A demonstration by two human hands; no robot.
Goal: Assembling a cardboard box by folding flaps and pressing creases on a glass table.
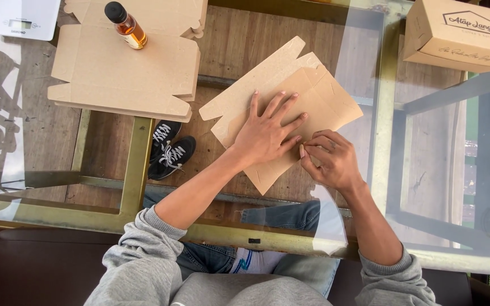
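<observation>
The glass surface (41, 141) has a stack of flat box blanks (123, 71) at 10 o'clock, mostly untouched by the look of it, and one finished box (460, 34) at 2 o'clock. Dead center, the cardboard blank (319, 96) is only partly folded. Left hand (265, 136) presses it flat, fingers spread; right hand (330, 161) pinches its edge flap.

- Left of the left hand (265, 136), bare glass tabletop (109, 170) lies open.
- Far beyond it, a stack of flat brown cardboard blanks (126, 73) with an amber glass bottle (126, 25) blocks passage.
- Beyond the right hand (330, 161), a closed brown cardboard box (460, 34) stands.
</observation>
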